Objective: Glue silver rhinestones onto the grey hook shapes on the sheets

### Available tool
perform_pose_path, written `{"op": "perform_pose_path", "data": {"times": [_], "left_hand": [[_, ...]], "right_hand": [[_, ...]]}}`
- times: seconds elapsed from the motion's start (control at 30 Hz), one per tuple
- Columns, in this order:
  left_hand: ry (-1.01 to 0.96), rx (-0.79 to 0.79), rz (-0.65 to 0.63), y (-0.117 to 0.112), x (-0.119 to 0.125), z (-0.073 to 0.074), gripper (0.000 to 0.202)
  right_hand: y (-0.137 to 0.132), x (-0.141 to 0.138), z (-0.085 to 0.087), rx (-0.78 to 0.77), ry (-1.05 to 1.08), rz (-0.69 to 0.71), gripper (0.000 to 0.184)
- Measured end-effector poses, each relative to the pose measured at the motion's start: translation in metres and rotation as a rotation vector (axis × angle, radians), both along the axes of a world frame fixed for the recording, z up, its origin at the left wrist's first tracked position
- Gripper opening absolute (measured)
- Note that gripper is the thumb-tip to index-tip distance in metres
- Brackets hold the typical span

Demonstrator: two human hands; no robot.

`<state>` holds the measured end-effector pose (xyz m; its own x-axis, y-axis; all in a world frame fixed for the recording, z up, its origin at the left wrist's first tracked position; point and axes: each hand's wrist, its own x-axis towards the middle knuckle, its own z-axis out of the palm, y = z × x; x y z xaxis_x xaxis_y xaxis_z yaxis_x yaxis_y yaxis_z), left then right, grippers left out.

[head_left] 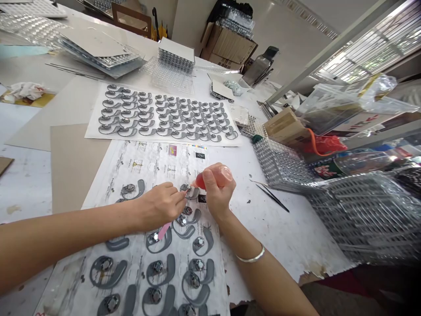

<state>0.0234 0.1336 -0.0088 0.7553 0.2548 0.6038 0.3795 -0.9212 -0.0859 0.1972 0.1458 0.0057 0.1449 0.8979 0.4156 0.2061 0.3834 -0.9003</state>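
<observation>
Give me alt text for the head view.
The right hand holds a red bottle, its nozzle at a curved grey piece on a printed sheet; the left hand grips a pink stick. Beyond, rows of similar pieces lie on a white sheet.

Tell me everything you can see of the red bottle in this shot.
The red bottle is small, translucent and pinkish-red, apparently plastic, with a rounded, shiny base and a narrower nozzle end. The right hand grips it, thumb and fingers wrapped around, hiding part of its body. It is tilted well over, base toward the upper right, nozzle pointing left and slightly down at a grey curved piece on the printed sheet. Whether the nozzle touches that piece is too small to tell.
</observation>
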Motion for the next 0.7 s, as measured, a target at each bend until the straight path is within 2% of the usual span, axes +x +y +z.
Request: {"op": "perform_pose_path", "data": {"times": [0.43, 0.7], "left_hand": [[-0.013, 0.003, 0.002, 0.0002, 0.0005, 0.0022, 0.014], [0.006, -0.011, 0.005, -0.0004, 0.0003, 0.0000, 0.013]], "right_hand": [[0.0001, -0.0011, 0.0019, -0.001, 0.006, -0.004, 0.029], [0.0025, 0.0026, -0.0046, 0.028, -0.029, -0.089, 0.033]]}}
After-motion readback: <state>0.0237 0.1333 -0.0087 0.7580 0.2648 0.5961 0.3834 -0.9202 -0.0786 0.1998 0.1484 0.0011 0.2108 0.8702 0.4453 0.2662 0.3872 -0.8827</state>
